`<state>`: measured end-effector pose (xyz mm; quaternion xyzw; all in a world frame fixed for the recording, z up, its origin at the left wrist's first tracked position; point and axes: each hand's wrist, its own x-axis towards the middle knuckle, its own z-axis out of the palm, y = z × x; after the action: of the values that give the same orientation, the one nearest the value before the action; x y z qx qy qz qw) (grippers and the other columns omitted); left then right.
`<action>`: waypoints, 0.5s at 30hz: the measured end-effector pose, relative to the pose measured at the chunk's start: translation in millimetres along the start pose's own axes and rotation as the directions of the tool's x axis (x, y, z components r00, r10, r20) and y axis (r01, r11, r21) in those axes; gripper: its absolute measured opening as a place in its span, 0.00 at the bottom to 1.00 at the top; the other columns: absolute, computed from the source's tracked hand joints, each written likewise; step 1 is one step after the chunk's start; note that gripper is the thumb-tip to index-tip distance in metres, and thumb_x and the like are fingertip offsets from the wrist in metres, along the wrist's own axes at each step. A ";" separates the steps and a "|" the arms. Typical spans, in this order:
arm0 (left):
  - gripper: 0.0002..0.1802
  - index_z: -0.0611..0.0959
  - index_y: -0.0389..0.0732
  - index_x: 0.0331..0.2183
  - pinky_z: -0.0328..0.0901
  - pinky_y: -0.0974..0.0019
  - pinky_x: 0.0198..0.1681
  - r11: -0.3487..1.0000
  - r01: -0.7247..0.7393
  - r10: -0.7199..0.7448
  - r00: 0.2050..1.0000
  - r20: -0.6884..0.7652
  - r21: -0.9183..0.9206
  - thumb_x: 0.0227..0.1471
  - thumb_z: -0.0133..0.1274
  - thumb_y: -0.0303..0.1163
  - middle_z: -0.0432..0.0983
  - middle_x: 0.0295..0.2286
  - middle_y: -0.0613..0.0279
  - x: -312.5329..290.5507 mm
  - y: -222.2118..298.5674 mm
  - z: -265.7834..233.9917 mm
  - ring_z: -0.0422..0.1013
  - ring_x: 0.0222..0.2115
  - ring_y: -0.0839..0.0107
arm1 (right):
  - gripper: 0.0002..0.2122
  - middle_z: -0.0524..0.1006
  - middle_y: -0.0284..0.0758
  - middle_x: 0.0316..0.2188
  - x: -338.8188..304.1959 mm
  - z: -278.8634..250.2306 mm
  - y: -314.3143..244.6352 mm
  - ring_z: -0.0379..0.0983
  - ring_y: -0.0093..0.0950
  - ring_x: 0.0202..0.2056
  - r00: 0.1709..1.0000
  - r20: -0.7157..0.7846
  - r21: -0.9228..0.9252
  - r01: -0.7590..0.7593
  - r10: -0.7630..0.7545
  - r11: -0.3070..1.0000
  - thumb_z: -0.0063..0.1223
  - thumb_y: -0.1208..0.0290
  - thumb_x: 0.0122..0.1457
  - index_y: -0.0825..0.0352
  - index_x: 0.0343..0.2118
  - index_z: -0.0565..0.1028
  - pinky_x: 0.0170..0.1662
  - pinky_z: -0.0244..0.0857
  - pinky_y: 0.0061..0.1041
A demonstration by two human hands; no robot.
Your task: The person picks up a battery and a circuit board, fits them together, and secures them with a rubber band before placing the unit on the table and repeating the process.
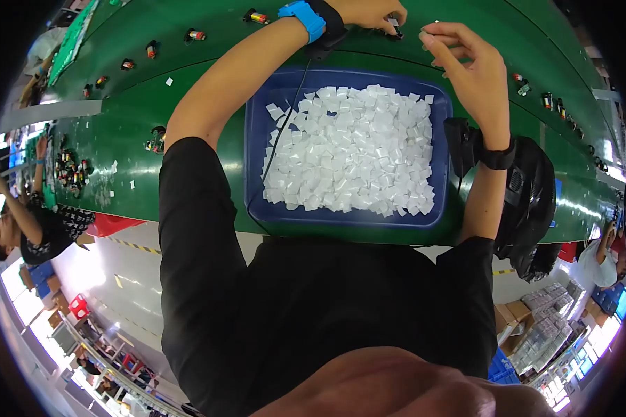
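My left hand (pixel 374 12) reaches over the far strip of the green table, its fingers closed on a small dark part (pixel 395 28) with a whitish face. Just right of it, my right hand (pixel 471 61) hovers with thumb and forefinger tips brought together. Whatever lies in that pinch is too small to make out. Below both hands stands a blue plastic tray (pixel 252 153), filled with small white square pieces (pixel 355 149) in a loose heap.
Small assemblies (pixel 196 35) with orange-red cylinders line the far strip, left and right. More parts (pixel 69 170) are heaped at left. A black plastic bag (pixel 532 201) sits right of the tray. A black cable (pixel 282 132) crosses the tray. Another person (pixel 35 229) works at left.
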<state>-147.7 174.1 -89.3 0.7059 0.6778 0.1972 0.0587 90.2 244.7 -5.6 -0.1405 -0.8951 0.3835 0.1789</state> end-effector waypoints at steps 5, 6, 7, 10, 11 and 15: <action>0.14 0.81 0.34 0.37 0.70 0.62 0.29 0.836 0.360 -0.387 0.922 0.020 -0.415 0.56 0.56 0.37 0.81 0.31 0.55 -34.0 18.7 -24.5 0.76 0.29 0.63 | 0.12 0.82 0.29 0.32 -5.4 2.8 -0.4 0.77 0.18 0.30 0.988 0.150 0.185 -0.003 -0.025 0.983 0.57 0.63 0.62 0.65 0.43 0.80 0.32 0.67 0.15; 0.13 0.81 0.34 0.36 0.70 0.68 0.27 0.552 0.409 -0.496 0.861 0.107 -0.727 0.58 0.54 0.36 0.81 0.30 0.58 -45.5 23.5 -30.4 0.76 0.26 0.70 | 0.12 0.82 0.29 0.32 -8.5 5.5 -2.9 0.77 0.18 0.30 0.990 0.143 0.194 -0.008 -0.021 0.981 0.57 0.63 0.62 0.65 0.43 0.80 0.32 0.67 0.15; 0.12 0.80 0.34 0.36 0.69 0.72 0.27 0.414 0.321 -0.516 0.854 0.071 -0.852 0.60 0.54 0.35 0.81 0.30 0.59 -57.5 45.0 -39.0 0.75 0.26 0.74 | 0.13 0.82 0.30 0.32 -11.4 10.0 -4.5 0.77 0.18 0.31 0.988 0.155 0.218 -0.026 -0.008 0.976 0.56 0.63 0.63 0.65 0.44 0.79 0.32 0.67 0.16; 0.10 0.80 0.35 0.38 0.70 0.74 0.28 0.233 0.166 -0.615 0.788 -0.013 -0.958 0.61 0.54 0.32 0.80 0.30 0.60 -89.7 99.9 -41.2 0.74 0.27 0.78 | 0.14 0.82 0.32 0.34 -17.2 29.4 -13.1 0.77 0.18 0.32 0.984 0.175 0.282 -0.058 0.009 0.958 0.55 0.62 0.64 0.66 0.45 0.78 0.32 0.68 0.16; 0.09 0.79 0.35 0.40 0.70 0.73 0.29 0.200 0.101 -0.682 0.729 -0.064 -0.974 0.61 0.54 0.30 0.80 0.31 0.60 -96.7 108.8 -37.1 0.75 0.28 0.77 | 0.14 0.82 0.32 0.36 -18.6 36.3 -13.8 0.77 0.19 0.33 0.990 0.138 0.312 -0.011 -0.033 0.950 0.55 0.62 0.64 0.66 0.46 0.77 0.32 0.68 0.16; 0.13 0.83 0.31 0.33 0.65 0.77 0.25 0.343 -0.017 -0.780 0.552 -0.295 -0.939 0.59 0.55 0.34 0.79 0.31 0.60 -112.8 141.2 -26.3 0.71 0.28 0.80 | 0.14 0.80 0.34 0.41 -25.7 55.1 -29.3 0.77 0.19 0.36 0.996 0.044 0.382 0.057 -0.079 0.922 0.55 0.66 0.64 0.67 0.49 0.75 0.33 0.70 0.17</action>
<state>-25.7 48.2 -38.3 0.2210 0.5976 0.7476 0.1876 86.4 180.1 -24.8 -0.0607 -0.8129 0.5472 0.1899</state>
